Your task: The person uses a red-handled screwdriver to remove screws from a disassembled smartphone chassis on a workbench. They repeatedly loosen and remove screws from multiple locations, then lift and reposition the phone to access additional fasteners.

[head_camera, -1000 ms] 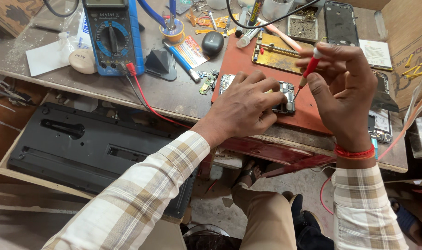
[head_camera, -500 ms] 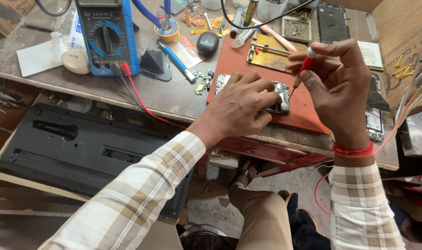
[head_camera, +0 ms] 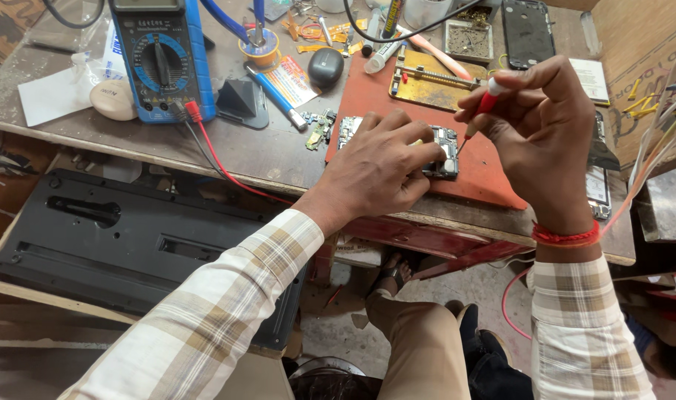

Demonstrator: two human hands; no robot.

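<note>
Left hand (head_camera: 386, 167) presses flat on the phone circuit board (head_camera: 443, 152), pinning it to the red mat (head_camera: 494, 178) at the counter (head_camera: 227, 159) front edge. Since half a second ago, the right hand (head_camera: 549, 137), pinching the red-handled screwdriver (head_camera: 480, 111), has barely shifted; tip stays at the board's right edge, so work continues there. Beyond: brass fixture (head_camera: 431, 85), blue multimeter (head_camera: 160, 59), its red lead (head_camera: 219, 159) trailing left, clear of the hands.

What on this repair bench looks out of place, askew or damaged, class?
Small loose parts lie scattered just off the red mat, beside the circuit board under the left hand. The mat overhangs the bench edge. Orange ribbon scraps litter the back. The right hand holds a screwdriver.
</note>
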